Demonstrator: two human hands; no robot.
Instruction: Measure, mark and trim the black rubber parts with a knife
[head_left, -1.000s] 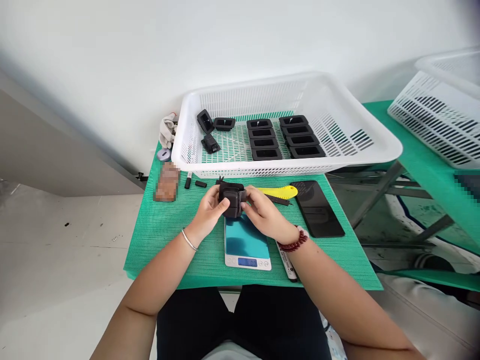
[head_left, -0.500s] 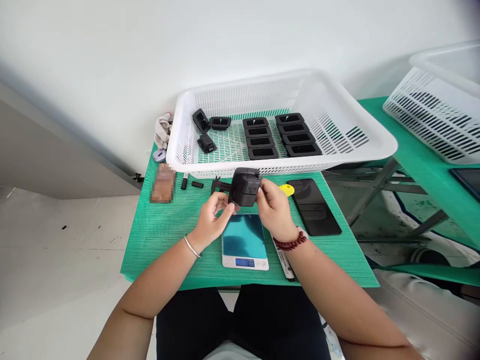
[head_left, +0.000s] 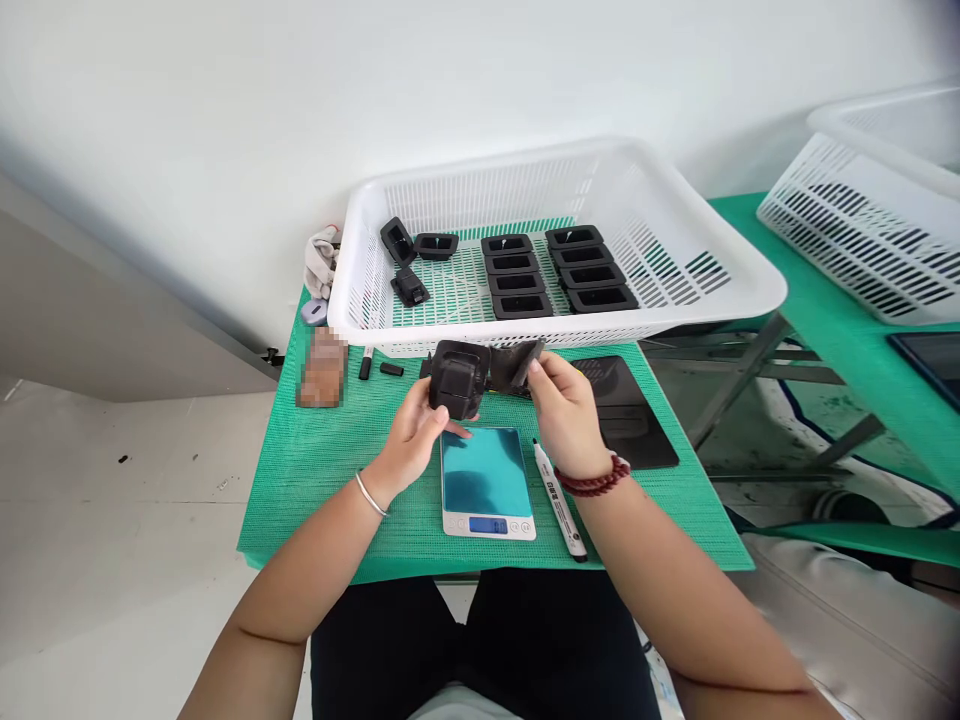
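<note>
Above the digital scale [head_left: 487, 480], my left hand [head_left: 409, 440] is closed on a boxy black plastic housing [head_left: 456, 382] with a raised block on its face. My right hand [head_left: 568, 415] pinches a second black plastic piece [head_left: 516, 362], dark and hollow inside, seen partly from the side. The two pieces sit side by side; whether their edges touch, I cannot tell. Below them, the scale has a shiny blue-green plate and a lit display. A white marker [head_left: 559, 505] lies to its right, under my right wrist.
A white plastic basket [head_left: 559, 328] stands behind my hands, with several black housings [head_left: 521, 282] inside, most in two rows. A flat black panel [head_left: 637, 420] lies at right. Marker caps [head_left: 391, 369], a blurred brown item [head_left: 322, 368] and a cloth [head_left: 321, 262] are at left.
The black pieces were together between both hands; now they are apart. My left hand has moved slightly left and my right hand to the right, uncovering the marker.
</note>
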